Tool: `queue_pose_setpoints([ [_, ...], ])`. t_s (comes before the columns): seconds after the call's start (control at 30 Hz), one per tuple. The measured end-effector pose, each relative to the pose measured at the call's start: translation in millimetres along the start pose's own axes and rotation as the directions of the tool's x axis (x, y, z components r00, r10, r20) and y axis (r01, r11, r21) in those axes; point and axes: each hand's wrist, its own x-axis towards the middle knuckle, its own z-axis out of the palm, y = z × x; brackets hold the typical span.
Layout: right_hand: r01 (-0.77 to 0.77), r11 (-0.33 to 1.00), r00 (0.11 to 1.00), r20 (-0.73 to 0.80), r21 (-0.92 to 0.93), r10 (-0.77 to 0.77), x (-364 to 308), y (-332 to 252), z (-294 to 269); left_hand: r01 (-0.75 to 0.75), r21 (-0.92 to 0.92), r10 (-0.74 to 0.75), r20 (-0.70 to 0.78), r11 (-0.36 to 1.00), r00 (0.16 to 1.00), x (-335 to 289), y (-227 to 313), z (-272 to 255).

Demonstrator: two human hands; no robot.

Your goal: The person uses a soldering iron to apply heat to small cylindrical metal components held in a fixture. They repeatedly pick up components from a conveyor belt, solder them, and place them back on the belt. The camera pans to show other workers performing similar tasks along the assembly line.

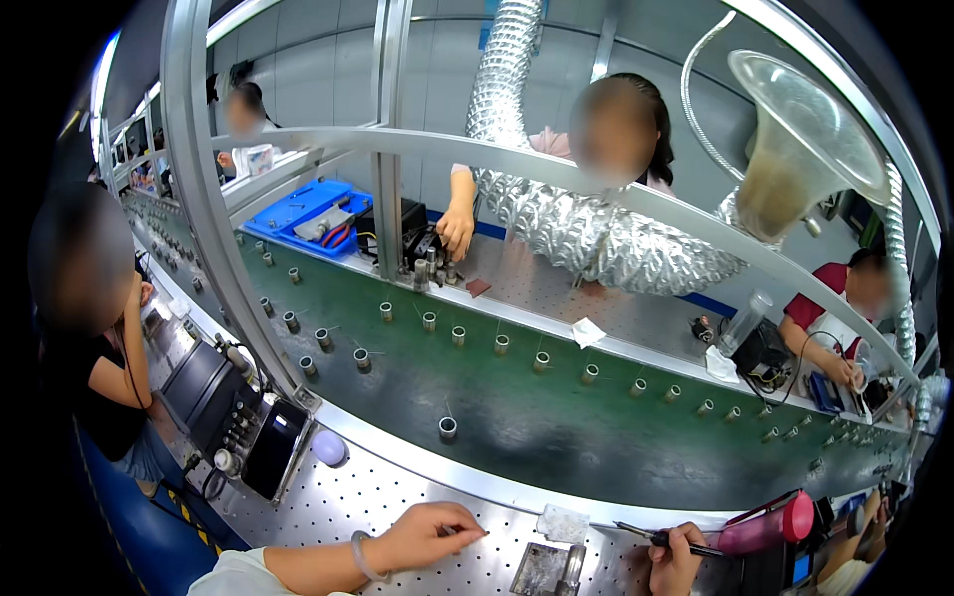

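Note:
My left hand (432, 534), with a pale bracelet on its wrist, is held over the perforated metal worktop (388, 482). Its thumb and forefinger are pinched together; a tiny dark speck shows at the fingertips, too small to name. At the lower right, my right hand (676, 566) grips a slim black soldering iron (660, 538), its thin metal tip pointing left. Between the hands lies a small stained metal tray (539, 568) with a metal cylinder (570, 570) at its right side. A crumpled white wipe (562, 523) rests just beyond the tray.
A green conveyor belt (397, 397) carries several small metal cylinders with thin wires. Left of me are a lilac ball (329, 447) and a black device (274, 449). A pink bottle (765, 526) lies at right. Co-workers sit across and beside; foil ducts (606, 233) hang opposite.

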Motion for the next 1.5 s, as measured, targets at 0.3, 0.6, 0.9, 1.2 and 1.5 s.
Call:
queue_pose_setpoints([
  [0.3, 0.233, 0.972, 0.971, -0.061, 0.006, -0.233, -22, -34, 0, 0.108, 0.164, -0.008, -0.516, 0.981, 0.857, 2, -10, -13],
  [0.6, 0.6, 0.728, 0.799, 0.3, -0.331, -0.522, -58, -54, -14, 0.154, 0.628, 0.231, -0.486, 0.762, 0.843, 15, -8, -2],
  [0.9, 0.658, 0.606, 0.752, 0.428, -0.446, -0.501, -45, -61, -9, 0.125, 0.177, -0.02, -0.501, 0.976, 0.865, 10, -10, -16],
  [1.2, 0.331, 0.835, 0.943, 0.17, -0.439, -0.285, -41, -33, -10, 0.135, -0.259, -0.224, -0.353, 0.956, 0.908, 5, -7, -46],
  [1.5, 0.106, 0.964, 0.984, -0.111, -0.243, -0.136, -18, -16, 6, 0.15, 0.091, -0.11, -0.349, 0.984, 0.931, 8, -7, -32],
])
